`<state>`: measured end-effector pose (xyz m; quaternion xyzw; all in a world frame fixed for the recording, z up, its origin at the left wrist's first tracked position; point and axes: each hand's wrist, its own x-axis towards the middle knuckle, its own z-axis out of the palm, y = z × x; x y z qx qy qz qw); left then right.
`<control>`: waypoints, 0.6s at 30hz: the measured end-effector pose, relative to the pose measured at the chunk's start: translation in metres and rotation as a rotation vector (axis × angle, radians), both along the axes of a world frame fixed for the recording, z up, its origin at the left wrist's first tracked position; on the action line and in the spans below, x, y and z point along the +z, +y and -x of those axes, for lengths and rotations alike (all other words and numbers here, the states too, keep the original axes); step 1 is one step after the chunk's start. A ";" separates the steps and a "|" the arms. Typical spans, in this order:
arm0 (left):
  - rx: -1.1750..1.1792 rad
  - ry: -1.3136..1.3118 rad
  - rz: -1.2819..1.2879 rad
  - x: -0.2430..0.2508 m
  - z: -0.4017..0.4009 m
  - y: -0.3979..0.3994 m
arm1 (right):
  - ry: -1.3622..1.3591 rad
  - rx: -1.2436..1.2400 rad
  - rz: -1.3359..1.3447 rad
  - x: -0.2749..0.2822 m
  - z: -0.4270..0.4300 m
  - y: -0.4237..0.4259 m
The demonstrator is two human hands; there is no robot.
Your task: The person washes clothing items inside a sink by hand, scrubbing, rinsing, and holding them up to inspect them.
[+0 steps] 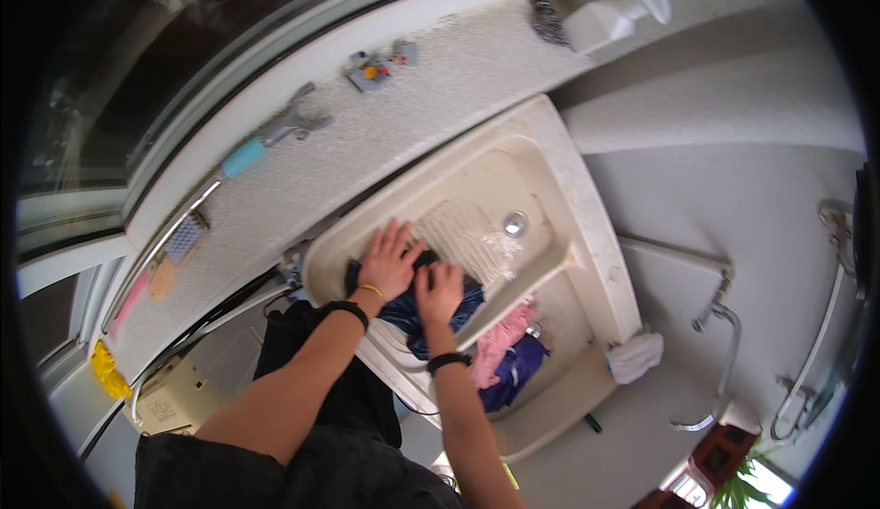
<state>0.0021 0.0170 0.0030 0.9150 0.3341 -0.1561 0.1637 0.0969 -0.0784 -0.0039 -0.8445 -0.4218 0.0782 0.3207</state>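
Observation:
A dark blue wet garment [402, 315] lies bunched at the near end of the sink's ribbed washboard [459, 230]. My left hand [390, 266] rests flat on it with the fingers spread. Beside it, my right hand [438, 296] is on the same cloth with bent fingers; whether it grips a fold is hidden. The cream double laundry sink [597, 247] surrounds both hands. Across the divider, a pink cloth [505, 336] and a purple cloth [517, 371] lie together in the other basin.
A metal drain [515, 223] sits beyond the washboard. A white cloth [636, 358] hangs over the sink's right corner. Along the ledge lie a long-handled tool with a turquoise grip [243, 159], small toy-like pieces [371, 72] and a scouring pad [548, 20]. A tap [730, 344] projects from the wall.

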 end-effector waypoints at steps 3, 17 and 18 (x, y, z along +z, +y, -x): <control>0.001 -0.018 -0.050 -0.008 0.011 0.000 | -0.033 0.181 0.044 0.018 0.037 -0.050; 0.025 -0.081 -0.008 -0.013 0.001 -0.009 | -0.439 -0.129 0.144 -0.066 -0.106 0.096; 0.040 -0.119 -0.013 -0.013 0.003 -0.012 | -0.417 -0.106 0.142 -0.069 -0.105 0.096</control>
